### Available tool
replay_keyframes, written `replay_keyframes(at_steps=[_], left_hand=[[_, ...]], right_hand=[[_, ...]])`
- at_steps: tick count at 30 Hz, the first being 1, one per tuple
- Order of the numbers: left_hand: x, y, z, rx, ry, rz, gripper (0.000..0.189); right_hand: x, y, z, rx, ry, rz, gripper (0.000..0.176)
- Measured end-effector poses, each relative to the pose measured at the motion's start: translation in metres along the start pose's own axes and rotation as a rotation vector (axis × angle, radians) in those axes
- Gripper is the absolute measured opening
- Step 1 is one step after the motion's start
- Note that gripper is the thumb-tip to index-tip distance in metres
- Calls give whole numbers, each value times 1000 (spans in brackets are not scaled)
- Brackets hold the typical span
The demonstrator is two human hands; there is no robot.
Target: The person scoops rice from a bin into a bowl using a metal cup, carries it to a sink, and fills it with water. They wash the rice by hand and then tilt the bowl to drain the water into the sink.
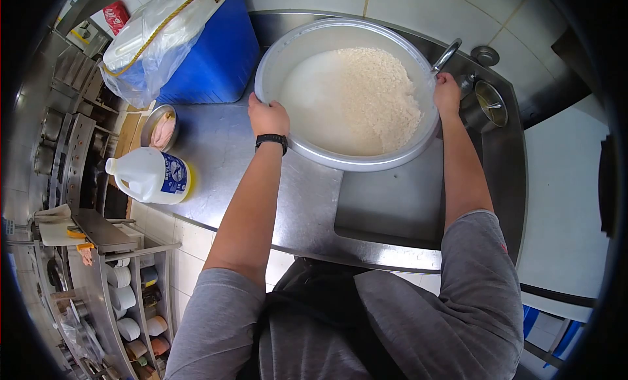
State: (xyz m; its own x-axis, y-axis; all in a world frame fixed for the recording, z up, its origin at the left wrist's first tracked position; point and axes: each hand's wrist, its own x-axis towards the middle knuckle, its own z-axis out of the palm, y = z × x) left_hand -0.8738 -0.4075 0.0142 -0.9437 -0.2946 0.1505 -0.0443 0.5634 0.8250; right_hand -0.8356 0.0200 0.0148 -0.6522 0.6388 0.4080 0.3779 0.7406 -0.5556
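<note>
A large metal basin [366,162] spans the steel counter and part of the sink. Inside it, pale grains that look like rice [383,98] are heaped toward the right, with cloudy whitish water [311,85] on the left. My left hand [268,118], a black band on its wrist, is closed on the basin's left rim. On the opposite side, my right hand [447,95] grips the right rim, close to the curved faucet [447,54]. The fingertips of both hands are partly hidden by the rim.
The sink [392,206] lies under the basin's near right side, with a metal pot [489,108] at its right. Leftward stand a blue cooler [216,59] with a plastic bag, a small bowl [152,126] of pinkish meat and a jug [154,176] of yellow liquid. Dish shelves [134,301] stand lower left.
</note>
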Motion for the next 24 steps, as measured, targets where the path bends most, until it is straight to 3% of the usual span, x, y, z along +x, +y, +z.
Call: replay_keyframes(at_steps=[24], left_hand=[[-2, 2, 0, 7, 9, -21, 58]], right_hand=[[1, 1, 0, 21, -10, 7, 25]])
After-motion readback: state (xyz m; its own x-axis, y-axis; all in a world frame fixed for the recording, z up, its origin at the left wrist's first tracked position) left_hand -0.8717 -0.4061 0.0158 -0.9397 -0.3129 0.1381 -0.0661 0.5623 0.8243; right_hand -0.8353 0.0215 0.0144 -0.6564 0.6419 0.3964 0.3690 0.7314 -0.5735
